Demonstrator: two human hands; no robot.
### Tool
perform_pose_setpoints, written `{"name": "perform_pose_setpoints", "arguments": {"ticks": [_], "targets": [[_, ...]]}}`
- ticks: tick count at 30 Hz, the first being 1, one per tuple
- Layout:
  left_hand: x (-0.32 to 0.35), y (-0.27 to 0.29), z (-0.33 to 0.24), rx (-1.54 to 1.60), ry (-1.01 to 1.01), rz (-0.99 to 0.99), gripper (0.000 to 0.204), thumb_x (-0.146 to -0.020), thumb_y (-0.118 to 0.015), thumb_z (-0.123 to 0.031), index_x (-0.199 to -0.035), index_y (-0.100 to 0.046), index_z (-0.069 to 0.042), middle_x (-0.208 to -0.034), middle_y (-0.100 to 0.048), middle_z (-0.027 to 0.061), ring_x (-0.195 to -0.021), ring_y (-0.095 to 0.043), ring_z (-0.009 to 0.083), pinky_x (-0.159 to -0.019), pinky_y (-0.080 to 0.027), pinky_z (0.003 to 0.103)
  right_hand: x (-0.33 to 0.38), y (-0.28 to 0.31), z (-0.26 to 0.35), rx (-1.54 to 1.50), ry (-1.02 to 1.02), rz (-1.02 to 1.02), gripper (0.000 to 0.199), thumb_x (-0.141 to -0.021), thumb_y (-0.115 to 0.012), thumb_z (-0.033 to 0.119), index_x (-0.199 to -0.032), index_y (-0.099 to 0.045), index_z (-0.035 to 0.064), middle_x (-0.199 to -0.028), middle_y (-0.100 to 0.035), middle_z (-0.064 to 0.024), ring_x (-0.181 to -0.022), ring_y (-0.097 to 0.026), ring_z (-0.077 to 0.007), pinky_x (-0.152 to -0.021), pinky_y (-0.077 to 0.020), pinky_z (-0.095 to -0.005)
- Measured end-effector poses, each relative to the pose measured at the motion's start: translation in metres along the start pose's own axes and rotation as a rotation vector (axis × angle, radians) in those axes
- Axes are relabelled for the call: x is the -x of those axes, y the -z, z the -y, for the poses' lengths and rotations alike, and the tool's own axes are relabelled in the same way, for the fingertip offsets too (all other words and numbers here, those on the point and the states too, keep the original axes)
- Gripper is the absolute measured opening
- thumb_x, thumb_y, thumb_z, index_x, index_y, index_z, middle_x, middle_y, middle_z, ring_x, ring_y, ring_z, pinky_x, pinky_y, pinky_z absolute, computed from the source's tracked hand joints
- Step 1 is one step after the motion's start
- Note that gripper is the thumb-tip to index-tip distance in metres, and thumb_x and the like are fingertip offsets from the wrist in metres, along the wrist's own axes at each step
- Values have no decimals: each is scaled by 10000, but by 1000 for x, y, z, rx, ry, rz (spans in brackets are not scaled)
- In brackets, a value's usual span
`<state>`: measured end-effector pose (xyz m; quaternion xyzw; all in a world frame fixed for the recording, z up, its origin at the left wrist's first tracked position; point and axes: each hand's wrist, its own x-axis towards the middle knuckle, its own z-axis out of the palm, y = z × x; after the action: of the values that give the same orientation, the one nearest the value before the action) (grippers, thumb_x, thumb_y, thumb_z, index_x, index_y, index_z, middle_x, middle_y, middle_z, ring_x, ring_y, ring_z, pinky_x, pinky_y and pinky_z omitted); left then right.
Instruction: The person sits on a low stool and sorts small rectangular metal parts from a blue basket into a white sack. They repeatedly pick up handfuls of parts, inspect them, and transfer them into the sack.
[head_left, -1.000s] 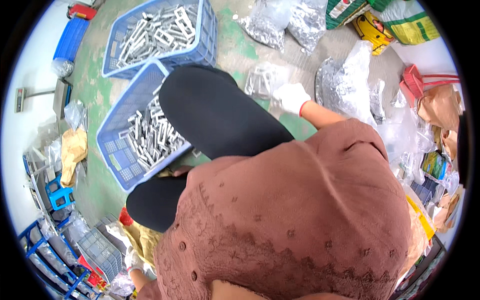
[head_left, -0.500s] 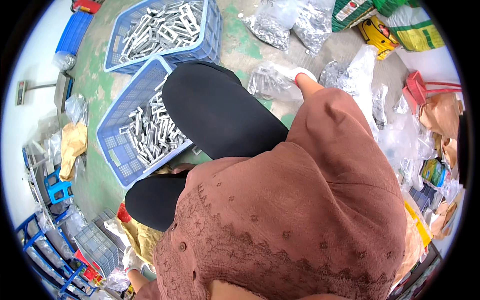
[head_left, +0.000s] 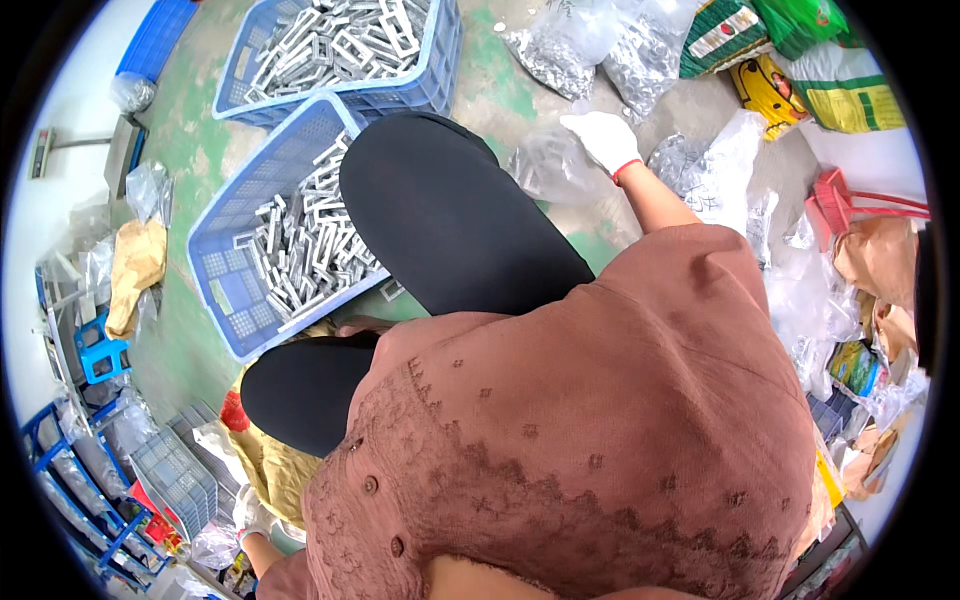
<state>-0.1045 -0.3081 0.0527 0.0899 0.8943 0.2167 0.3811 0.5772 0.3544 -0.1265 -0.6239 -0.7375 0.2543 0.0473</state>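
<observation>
My right hand [head_left: 603, 142], in a white glove with a red cuff, reaches out past my knee. It is closed at the upper edge of a clear plastic bag [head_left: 548, 168] on the floor; the bag's contents look blurred. Low at the left, my left hand [head_left: 250, 512], also gloved in white, hangs beside brown paper [head_left: 282, 475] and a crumpled clear bag [head_left: 216, 546]; its fingers are too small and partly hidden to read. Ahead of my knees, a blue plastic crate [head_left: 222, 290] holds many rectangular grey metal frames [head_left: 315, 235].
Behind it stands a second blue crate [head_left: 435, 90], full of similar frames. Filled clear bags [head_left: 645, 65] and woven sacks [head_left: 850, 90] lie at the far right. A red dustpan [head_left: 830, 203], a blue stool [head_left: 100, 350] and a grey crate [head_left: 178, 480] stand around me.
My right hand has moved slightly farther out over the plastic bag, whose metal contents showed more clearly before. My left hand has shifted a little left. The whole view has tilted slightly.
</observation>
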Motion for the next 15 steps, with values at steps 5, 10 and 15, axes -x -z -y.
{"name": "perform_pose_setpoints", "arguments": {"ticks": [5, 10, 15], "targets": [[4, -27, -60, 152, 119, -35, 406, -893, -650, -270, -1271, -579, -141, -1088, -672, 111, -871, -685, 271, -659, -575, 419, -22, -17, -21, 73, 52, -47, 553, -984, -429, 514, -1038, -745, 63, -1086, -691, -235, -1036, -640, -408, -909, -467, -497], [9, -16, -77, 161, 207, -156, 394, -866, -674, -252, -1237, -596, -146, -1026, -641, 69, -812, -661, 252, -624, -552, 403, -34, 3, -30, 46, -129, -62, 819, -923, -372, 717, -1103, -725, 1, -1128, -690, -247, -1099, -637, -387, -982, -445, -440], [-30, 65, -8, -690, -10, -188, 325, -873, -652, -237, -1159, -650, -82, -1060, -645, 144, -950, -645, 320, -778, -537, 392, -42, 44, -13, 231, -155, 0, 820, -898, -411, 745, -1162, -694, 21, -1171, -681, -218, -1107, -634, -384, -966, -454, -435]]}}
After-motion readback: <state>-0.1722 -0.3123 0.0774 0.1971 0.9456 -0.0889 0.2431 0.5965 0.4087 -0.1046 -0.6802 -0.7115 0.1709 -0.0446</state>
